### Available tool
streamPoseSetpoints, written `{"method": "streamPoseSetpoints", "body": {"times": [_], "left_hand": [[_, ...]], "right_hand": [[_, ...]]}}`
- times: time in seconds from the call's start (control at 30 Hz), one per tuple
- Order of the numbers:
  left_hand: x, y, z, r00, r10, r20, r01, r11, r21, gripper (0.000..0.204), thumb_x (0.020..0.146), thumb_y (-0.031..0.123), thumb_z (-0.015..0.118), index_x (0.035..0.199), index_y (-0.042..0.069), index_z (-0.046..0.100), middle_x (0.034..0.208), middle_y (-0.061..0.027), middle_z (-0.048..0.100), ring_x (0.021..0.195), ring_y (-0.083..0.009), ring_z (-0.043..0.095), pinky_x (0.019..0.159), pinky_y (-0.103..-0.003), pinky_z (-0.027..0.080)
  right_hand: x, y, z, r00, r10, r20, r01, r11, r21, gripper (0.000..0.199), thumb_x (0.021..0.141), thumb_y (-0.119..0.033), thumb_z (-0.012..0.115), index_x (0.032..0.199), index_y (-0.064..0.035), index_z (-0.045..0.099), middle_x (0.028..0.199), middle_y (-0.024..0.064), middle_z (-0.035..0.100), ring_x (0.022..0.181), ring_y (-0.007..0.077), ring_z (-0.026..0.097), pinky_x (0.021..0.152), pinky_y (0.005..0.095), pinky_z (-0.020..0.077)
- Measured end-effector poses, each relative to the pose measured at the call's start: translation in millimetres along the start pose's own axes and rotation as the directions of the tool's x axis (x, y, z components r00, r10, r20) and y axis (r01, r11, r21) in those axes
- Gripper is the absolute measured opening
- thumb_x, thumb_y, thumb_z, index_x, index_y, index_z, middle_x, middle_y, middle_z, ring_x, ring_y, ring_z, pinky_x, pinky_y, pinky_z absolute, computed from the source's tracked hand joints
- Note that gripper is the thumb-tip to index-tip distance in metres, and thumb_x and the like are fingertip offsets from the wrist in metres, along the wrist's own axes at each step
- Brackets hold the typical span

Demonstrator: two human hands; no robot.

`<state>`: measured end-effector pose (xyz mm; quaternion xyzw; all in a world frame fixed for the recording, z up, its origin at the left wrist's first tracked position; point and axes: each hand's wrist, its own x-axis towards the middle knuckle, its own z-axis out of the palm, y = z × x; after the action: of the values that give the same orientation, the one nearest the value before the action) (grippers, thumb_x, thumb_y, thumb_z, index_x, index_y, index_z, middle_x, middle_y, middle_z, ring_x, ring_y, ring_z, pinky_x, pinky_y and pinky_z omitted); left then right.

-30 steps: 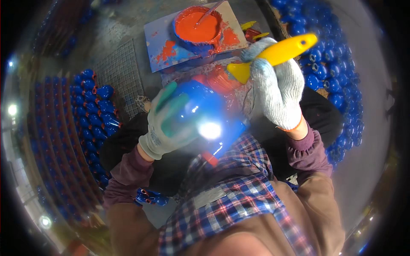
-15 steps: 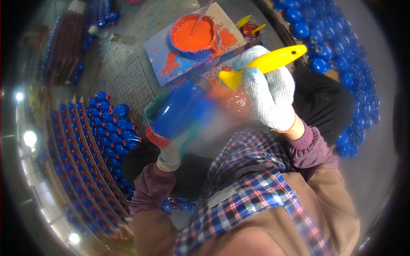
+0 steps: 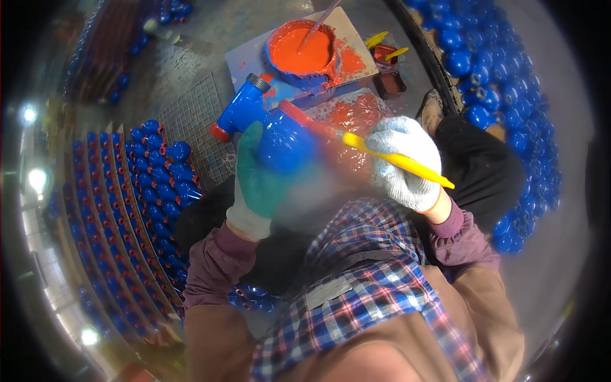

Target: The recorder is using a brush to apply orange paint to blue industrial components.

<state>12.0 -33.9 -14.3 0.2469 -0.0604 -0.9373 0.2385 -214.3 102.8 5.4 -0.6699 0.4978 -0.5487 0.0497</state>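
Note:
My left hand [image 3: 258, 181], in a white glove with a green palm, is closed around a rounded blue pipe fitting [image 3: 286, 143]. One end of the fitting is red, another is bare grey threaded metal, and a red rim faces the brush. In a white knit glove, my right hand [image 3: 407, 159] grips a yellow-handled paintbrush [image 3: 420, 169]. Its red-coated tip reaches toward the fitting's red rim and appears to touch it, though blur hides the exact contact. Beyond the hands stands a pot of orange-red paint [image 3: 302, 51] with a stick in it.
The pot sits on a paint-spattered board [image 3: 245, 60]. Beside it are a small red container [image 3: 385, 54] with yellow-handled tools and a dark square tray [image 3: 389, 84]. A wire grid [image 3: 194, 121] lies left. Rows of blue fittings [image 3: 159, 169] fill the left; more blue fittings [image 3: 509, 95] line the right.
The fitting has been turned in my left hand, bringing its grey end up and away. My right hand has lowered and swung the brush so its tip points left at the fitting.

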Motion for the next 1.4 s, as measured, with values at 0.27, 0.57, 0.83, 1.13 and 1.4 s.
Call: {"method": "streamPoseSetpoints", "body": {"times": [0.27, 0.57, 0.83, 1.13, 1.4], "left_hand": [[9.6, 2.6, -10.2, 0.994, -0.11, -0.02, 0.102, 0.963, -0.25, 0.078, 0.088, 0.059, 0.057, 0.145, 0.011, 0.035, 0.133, -0.0255, 0.051, 0.107, -0.0504, 0.059, 0.081, -0.055, 0.058], [-2.7, -4.2, -8.7, 0.917, 0.398, 0.043, -0.338, 0.713, 0.614, 0.074, 0.083, 0.036, 0.072, 0.141, 0.005, 0.038, 0.129, -0.0197, 0.053, 0.114, -0.0388, 0.058, 0.092, -0.047, 0.054], [-26.3, 14.1, -1.9, 0.438, 0.069, 0.896, -0.403, -0.876, 0.264, 0.075, 0.065, 0.032, 0.083, 0.132, 0.012, 0.055, 0.132, -0.0163, 0.048, 0.118, -0.0383, 0.05, 0.095, -0.047, 0.047], [-27.3, 10.1, -9.2, 0.489, -0.158, 0.858, -0.329, -0.944, 0.013, 0.059, 0.065, 0.044, 0.079, 0.117, 0.017, 0.069, 0.131, -0.0159, 0.05, 0.122, -0.0462, 0.05, 0.093, -0.054, 0.05], [-23.9, 9.0, -5.9, 0.503, -0.084, 0.86, -0.343, -0.933, 0.109, 0.071, 0.054, 0.033, 0.081, 0.121, 0.017, 0.066, 0.129, -0.0169, 0.05, 0.118, -0.045, 0.052, 0.091, -0.053, 0.051]], "right_hand": [[1.5, 0.9, -23.9, 0.949, -0.025, 0.315, 0.083, 0.982, -0.172, 0.035, 0.072, -0.013, 0.074, 0.107, -0.009, 0.068, 0.091, 0.0114, 0.066, 0.085, 0.0343, 0.064, 0.074, 0.0393, 0.0523], [6.6, -0.8, -18.3, 0.889, 0.426, -0.171, -0.359, 0.877, 0.32, 0.022, 0.09, 0.008, 0.055, 0.109, 0.0018, 0.064, 0.103, 0.0168, 0.063, 0.09, 0.0294, 0.063, 0.082, 0.0353, 0.0516], [84.3, 55.9, -9.8, 0.689, 0.648, 0.325, -0.679, 0.733, -0.021, 0.048, 0.096, -0.04, 0.056, 0.093, 0.0059, 0.067, 0.075, 0.0119, 0.067, 0.071, 0.0186, 0.064, 0.066, 0.0342, 0.0498], [50.8, 81.8, 26.5, 0.695, 0.539, 0.476, -0.522, 0.833, -0.182, 0.051, 0.096, -0.045, 0.054, 0.088, 0.0038, 0.065, 0.073, 0.0221, 0.062, 0.07, 0.0356, 0.064, 0.068, 0.0435, 0.0494], [60.6, 29.7, -5.0, 0.814, 0.454, 0.362, -0.454, 0.886, -0.093, 0.045, 0.097, -0.042, 0.054, 0.092, 0.002, 0.064, 0.077, 0.0184, 0.062, 0.071, 0.0325, 0.064, 0.064, 0.0415, 0.0487]]}}
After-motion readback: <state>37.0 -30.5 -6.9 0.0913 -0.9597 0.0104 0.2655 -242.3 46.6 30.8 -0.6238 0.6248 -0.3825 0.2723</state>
